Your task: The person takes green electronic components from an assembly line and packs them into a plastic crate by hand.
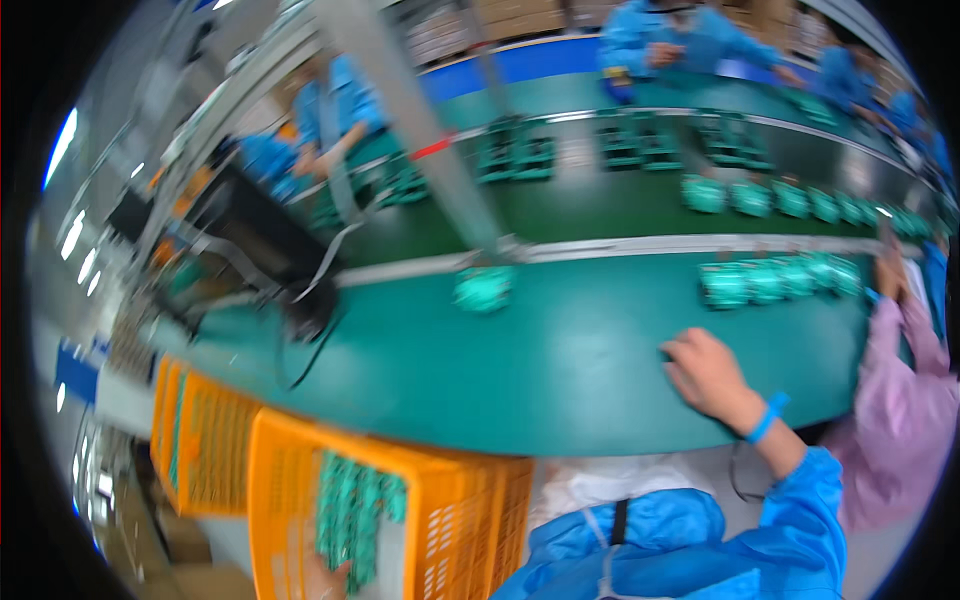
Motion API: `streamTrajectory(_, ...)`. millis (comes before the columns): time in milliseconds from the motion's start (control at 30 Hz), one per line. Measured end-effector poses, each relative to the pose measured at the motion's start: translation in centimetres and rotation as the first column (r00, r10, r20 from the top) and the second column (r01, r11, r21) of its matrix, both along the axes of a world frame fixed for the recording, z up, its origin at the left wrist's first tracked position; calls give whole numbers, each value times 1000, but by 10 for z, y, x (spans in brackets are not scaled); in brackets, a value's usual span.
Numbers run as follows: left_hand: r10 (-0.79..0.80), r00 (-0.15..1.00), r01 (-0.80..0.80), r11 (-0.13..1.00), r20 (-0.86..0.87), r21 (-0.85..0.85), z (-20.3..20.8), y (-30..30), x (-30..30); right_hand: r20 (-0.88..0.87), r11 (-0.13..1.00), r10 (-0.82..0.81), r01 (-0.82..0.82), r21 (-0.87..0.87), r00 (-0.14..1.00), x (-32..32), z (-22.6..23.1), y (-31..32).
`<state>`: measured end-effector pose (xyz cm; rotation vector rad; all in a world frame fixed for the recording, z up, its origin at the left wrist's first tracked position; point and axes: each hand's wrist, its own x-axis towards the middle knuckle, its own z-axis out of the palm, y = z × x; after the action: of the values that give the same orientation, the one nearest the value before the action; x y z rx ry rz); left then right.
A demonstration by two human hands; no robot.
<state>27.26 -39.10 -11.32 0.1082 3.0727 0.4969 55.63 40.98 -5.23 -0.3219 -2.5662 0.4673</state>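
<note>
My left hand (pixel 328 580) is down inside an orange crate (pixel 425 465) at the lower edge of the view. It is against the green moulded parts (pixel 350 510) stacked in rows there. Only a bit of this hand shows, blurred, so its grip cannot be made out. My right hand (pixel 708 375), with a blue band at the wrist, rests on the green worktable (pixel 560 370), holding nothing, fingers loosely bent and apart. Beyond it stands a row of green rounded units (pixel 770 280). One more green unit (pixel 484 288) sits alone near the metal rail.
A conveyor (pixel 590 205) behind the rail carries green units and dark green trays (pixel 515 150). A metal post (pixel 420 130) and a black device (pixel 265 240) with cables stand left. Another orange crate (pixel 205 430) is beside mine. A pink-sleeved person (pixel 900 420) works at right; others sit opposite.
</note>
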Motion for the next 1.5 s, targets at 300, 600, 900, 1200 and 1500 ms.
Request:
streamTrajectory(300, -420, 775, 566, 793, -472, 224, 134, 298, -59, -52, 997, -13, 16, 70, 999, 9, -16, 8)
streamTrajectory(600, -928, -79, 970, 13, -365, -244, 163, 610, 17, -87, 1000, 2, 1, 31, 996, 8, -16, 9)
streamTrajectory(900, -867, 355, 904, 413, -349, -106, 113, 638, -66, -115, 998, 43, -48, -44, 992, 15, -20, 14)
streamTrajectory(1200, -935, 321, 944, 301, -154, 136, 91, 659, -90, -45, 999, -30, 31, 17, 999, 17, -21, 17)
streamTrajectory(1500, -940, 253, 952, 199, -229, 232, 81, 704, -4, -74, 1000, 2, -1, 22, 997, 28, -9, 19)
